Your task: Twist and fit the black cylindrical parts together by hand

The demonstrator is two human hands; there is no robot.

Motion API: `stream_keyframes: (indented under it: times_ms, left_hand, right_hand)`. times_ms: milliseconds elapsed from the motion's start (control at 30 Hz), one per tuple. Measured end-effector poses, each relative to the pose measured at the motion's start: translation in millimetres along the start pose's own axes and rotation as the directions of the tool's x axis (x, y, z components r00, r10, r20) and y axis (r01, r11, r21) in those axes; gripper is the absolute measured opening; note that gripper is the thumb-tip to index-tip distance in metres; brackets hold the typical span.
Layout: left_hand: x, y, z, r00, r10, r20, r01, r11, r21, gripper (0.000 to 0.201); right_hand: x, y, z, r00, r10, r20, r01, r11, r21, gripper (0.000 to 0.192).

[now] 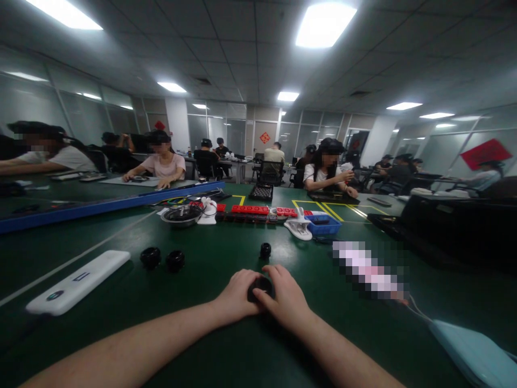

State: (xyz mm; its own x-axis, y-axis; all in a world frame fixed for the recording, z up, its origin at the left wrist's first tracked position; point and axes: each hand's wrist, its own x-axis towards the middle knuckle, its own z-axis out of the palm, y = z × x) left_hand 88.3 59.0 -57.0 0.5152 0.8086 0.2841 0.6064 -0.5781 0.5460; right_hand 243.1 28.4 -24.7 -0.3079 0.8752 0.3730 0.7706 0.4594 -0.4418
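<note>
Both my hands meet on the green table near its front edge. My left hand [237,293] and my right hand [285,299] are closed around a small black round part [260,286], which shows between the fingers. Another small black round part [265,250] stands just beyond them. Two more black round parts [151,257] [175,260] sit to the left.
A white flat device [76,282] lies at the left. Farther back are a metal bowl [181,215], red trays [258,210], a blue bin [323,224] and a white clip [299,228]. A light blue mask [470,353] lies at the right. Several people sit at tables beyond.
</note>
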Motion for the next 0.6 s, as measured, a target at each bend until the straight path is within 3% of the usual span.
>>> stream_keyframes:
  times_ms: [167,367,500,600]
  left_hand:
    - [-3,-8,-3.4,1.000,-0.010,0.024,0.009,1.000,0.019,0.036]
    - [-3,-10,-1.6,1.000,0.016,0.022,-0.017,1.000,0.020,0.041]
    - [-3,-11,-1.2,1.000,0.015,0.020,-0.015,1.000,-0.004,0.040]
    - [-4,-12,-0.4,0.999,0.009,0.038,-0.009,1.000,0.010,0.047]
  right_hand:
    - [3,0,-2,0.995,-0.038,0.097,0.038,0.999,0.000,0.025]
    - [3,-3,-7,0.994,-0.002,0.106,0.012,0.996,-0.090,0.038]
    - [1,-4,-9,0.984,-0.132,0.122,0.126,0.990,0.056,0.053]
    - [1,-7,-5,0.977,-0.115,0.179,0.108,0.993,0.049,0.039]
